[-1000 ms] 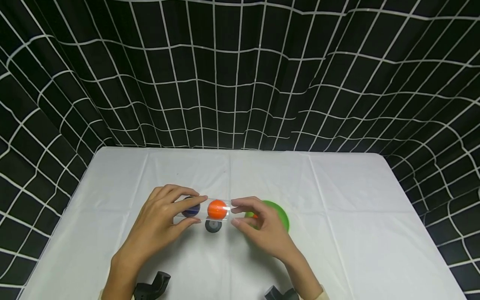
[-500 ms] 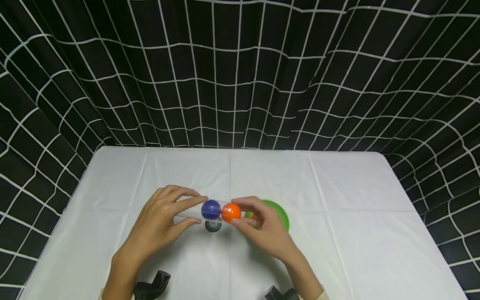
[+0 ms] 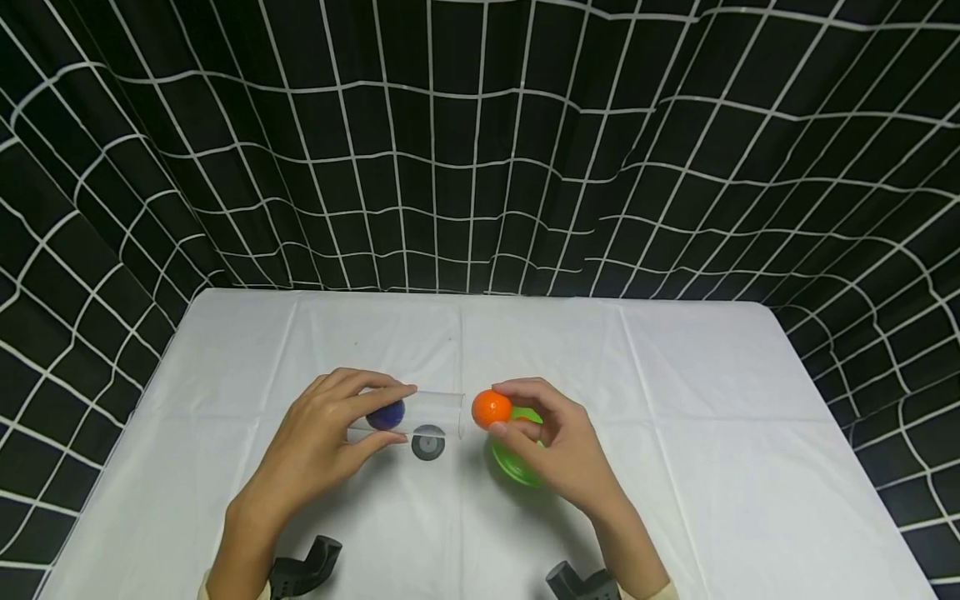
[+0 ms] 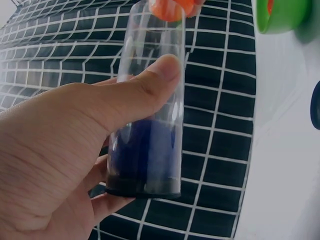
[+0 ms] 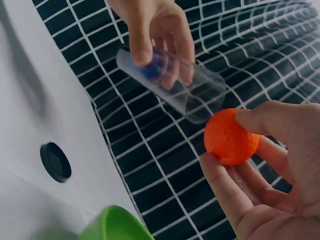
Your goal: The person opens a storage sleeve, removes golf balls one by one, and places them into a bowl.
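My left hand (image 3: 322, 429) grips a clear plastic tube (image 3: 437, 410) that lies sideways above the table. Inside the tube a dark blue ball (image 3: 387, 414) sits near the far-left end, which a black cap closes in the left wrist view. Just off the tube's open right end, my right hand (image 3: 558, 437) pinches an orange ball (image 3: 491, 409) between thumb and fingers. A gap shows between ball and tube in the head view. Partly behind the right hand stands a green bowl (image 3: 517, 468) with something orange in it.
A round black cap (image 3: 428, 444) lies on the white table (image 3: 712, 433) below the tube. Black curtains with a white grid (image 3: 465, 150) surround the table at the back and sides.
The orange ball, inside the tube's open end a second ago, has come out and moved right with my right hand. The blue ball rolled right, then back left.
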A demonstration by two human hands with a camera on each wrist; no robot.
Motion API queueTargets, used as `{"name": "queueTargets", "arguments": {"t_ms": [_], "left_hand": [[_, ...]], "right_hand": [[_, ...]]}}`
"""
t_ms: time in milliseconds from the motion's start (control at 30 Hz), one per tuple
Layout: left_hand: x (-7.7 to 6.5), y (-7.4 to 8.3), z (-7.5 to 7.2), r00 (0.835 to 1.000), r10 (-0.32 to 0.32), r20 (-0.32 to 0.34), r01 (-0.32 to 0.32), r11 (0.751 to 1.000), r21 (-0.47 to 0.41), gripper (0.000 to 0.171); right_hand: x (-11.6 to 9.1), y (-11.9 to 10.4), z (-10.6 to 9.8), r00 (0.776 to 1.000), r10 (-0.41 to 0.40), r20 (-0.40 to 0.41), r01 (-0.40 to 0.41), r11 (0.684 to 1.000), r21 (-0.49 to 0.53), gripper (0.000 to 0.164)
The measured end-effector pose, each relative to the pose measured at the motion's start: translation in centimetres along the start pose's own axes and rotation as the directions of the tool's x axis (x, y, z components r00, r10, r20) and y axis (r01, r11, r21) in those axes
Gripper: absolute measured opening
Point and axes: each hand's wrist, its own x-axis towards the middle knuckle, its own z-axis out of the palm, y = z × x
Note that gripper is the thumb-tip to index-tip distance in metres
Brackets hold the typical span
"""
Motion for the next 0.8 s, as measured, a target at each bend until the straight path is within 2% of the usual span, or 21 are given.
{"name": "queueTargets", "arguments": {"t_ms": [233, 433, 667, 800], "left_hand": [[0.1, -0.1, 0.1, 1.0, 0.017, -0.023, -0.017, 1.0, -0.004, 0.051], [0.2, 0.0, 0.1, 1.0, 0.02, -0.019, -0.02, 1.0, -0.002, 0.051], [0.1, -0.1, 0.1, 1.0, 0.02, -0.02, -0.02, 1.0, 0.01, 0.053], [0.1, -0.1, 0.2, 1.0, 0.014, -0.019, -0.014, 1.0, 0.006, 0.053]], "right_hand": [[-0.2, 0.1, -1.8, 0.999, -0.039, -0.029, 0.037, 0.998, -0.051, 0.039], [-0.4, -0.2, -2.8, 0.999, -0.035, -0.038, 0.03, 0.993, -0.118, 0.037], [-0.7, -0.2, -3.4, 1.0, 0.004, -0.003, -0.005, 0.977, -0.215, 0.035], [-0.8, -0.1, -3.4, 0.999, 0.022, 0.031, -0.012, 0.957, -0.291, 0.033]]}}
